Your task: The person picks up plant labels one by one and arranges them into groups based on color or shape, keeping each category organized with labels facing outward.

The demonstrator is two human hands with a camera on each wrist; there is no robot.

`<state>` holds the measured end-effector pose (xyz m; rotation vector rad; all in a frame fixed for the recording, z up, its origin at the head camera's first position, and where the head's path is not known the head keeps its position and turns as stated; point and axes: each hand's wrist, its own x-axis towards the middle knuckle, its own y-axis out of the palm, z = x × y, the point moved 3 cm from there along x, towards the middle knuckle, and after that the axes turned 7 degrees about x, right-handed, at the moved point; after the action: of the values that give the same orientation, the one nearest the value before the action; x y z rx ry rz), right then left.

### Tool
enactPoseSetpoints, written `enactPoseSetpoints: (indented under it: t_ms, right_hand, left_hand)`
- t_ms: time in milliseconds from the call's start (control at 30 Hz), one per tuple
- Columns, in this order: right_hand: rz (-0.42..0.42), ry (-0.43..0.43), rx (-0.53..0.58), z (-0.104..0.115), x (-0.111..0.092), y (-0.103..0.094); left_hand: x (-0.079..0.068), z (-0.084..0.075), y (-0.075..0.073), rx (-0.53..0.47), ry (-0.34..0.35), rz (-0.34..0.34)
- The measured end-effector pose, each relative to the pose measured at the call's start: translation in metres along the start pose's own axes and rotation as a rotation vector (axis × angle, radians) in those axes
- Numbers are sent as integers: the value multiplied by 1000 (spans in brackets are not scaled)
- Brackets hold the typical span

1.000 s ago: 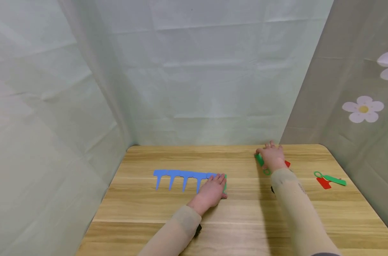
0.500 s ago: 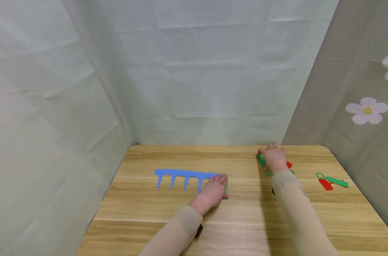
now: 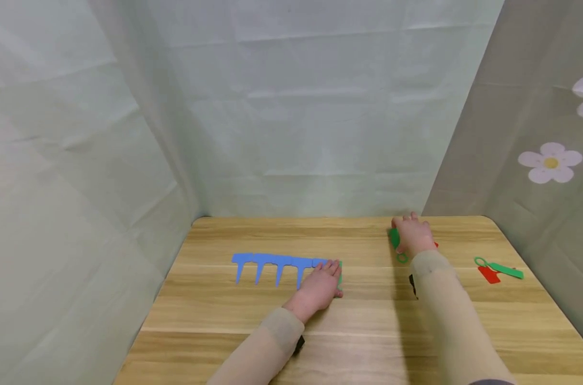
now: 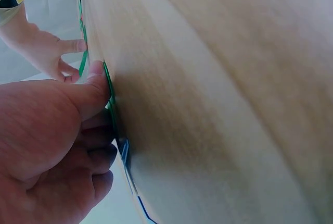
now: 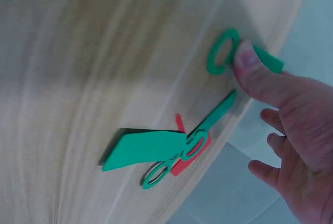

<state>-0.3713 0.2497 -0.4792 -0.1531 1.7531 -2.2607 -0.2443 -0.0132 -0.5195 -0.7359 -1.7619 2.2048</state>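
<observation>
My left hand [image 3: 317, 286] lies over the right end of a row of blue T-shaped plant labels [image 3: 279, 262], its fingers mostly straight. Under it shows the edge of a green tag [image 3: 340, 278]; in the left wrist view the thumb and fingertips press along that green tag [image 4: 110, 86]. Near the table's back edge, my right hand [image 3: 413, 235] pinches a green tag with a ring end [image 5: 268, 60], the thumb beside the ring. Its index finger is hidden behind the tag in the right wrist view. Below lie more green ring tags [image 5: 145, 147] and a red tag [image 5: 192, 160], overlapping.
Farther right on the wooden table [image 3: 358, 331] sit a green ring tag [image 3: 506, 271] and a red tag [image 3: 488, 275]. Cloth walls rise behind the table [image 3: 320, 133] and at both sides.
My right hand has shifted slightly to the right with the green ring tag, and its wrist now hides a second green ring. My left hand has stayed in place.
</observation>
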Motion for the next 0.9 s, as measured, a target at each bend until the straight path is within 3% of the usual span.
enactPoseSetpoints:
  t_ms: [267, 467, 800, 900]
  right_hand:
    - [89, 27, 174, -19, 3, -2]
    - [147, 37, 278, -18, -2, -12]
    - [291, -15, 421, -21, -7, -21]
    - [297, -42, 456, -18, -12, -21]
  left_hand:
    - [0, 0, -1, -13, 9, -8]
    - [2, 4, -1, 6, 23, -14]
    - [5, 4, -2, 8, 9, 10]
    - [5, 4, -3, 5, 11, 9]
